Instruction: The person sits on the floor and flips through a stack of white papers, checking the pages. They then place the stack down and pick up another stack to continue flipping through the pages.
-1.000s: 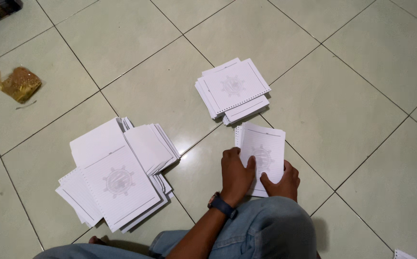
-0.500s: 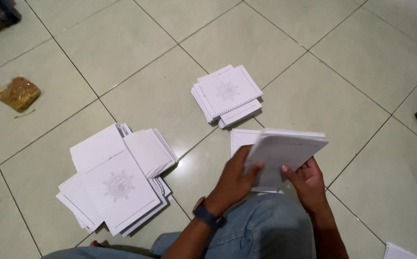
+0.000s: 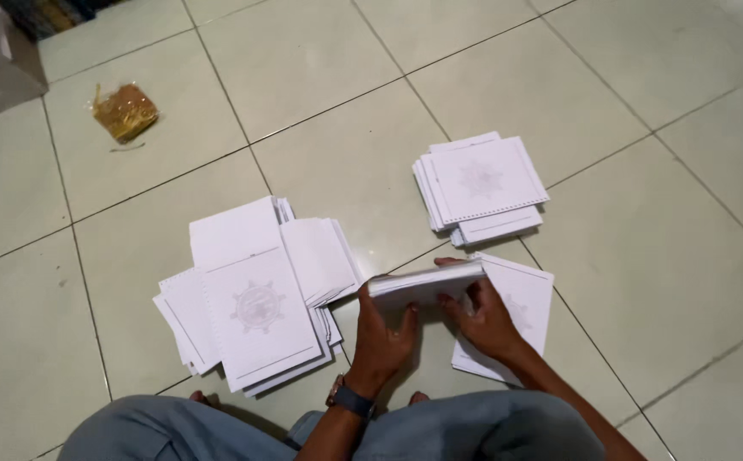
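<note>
One small clear packet (image 3: 125, 111) with golden-brown contents lies on the floor tiles, far left. A grey box corner (image 3: 0, 60) stands beside it, upper left.

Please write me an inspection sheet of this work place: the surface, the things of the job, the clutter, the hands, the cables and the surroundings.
Surface: pale tiled floor with dark grout lines.
Job's things: thin stack of white sheets held flat above the floor; loose fanned pile on the left; tidier pile further away; a few sheets on the floor under the right hand.
Clutter: small yellowish plastic packet on the floor, far left.
Hands: left hand grips the stack's near edge, watch on the wrist; right hand holds its right part.
Cables: nothing seen.
Surroundings: grey box corner at top left; the person's knees in blue trousers at the bottom.
</note>
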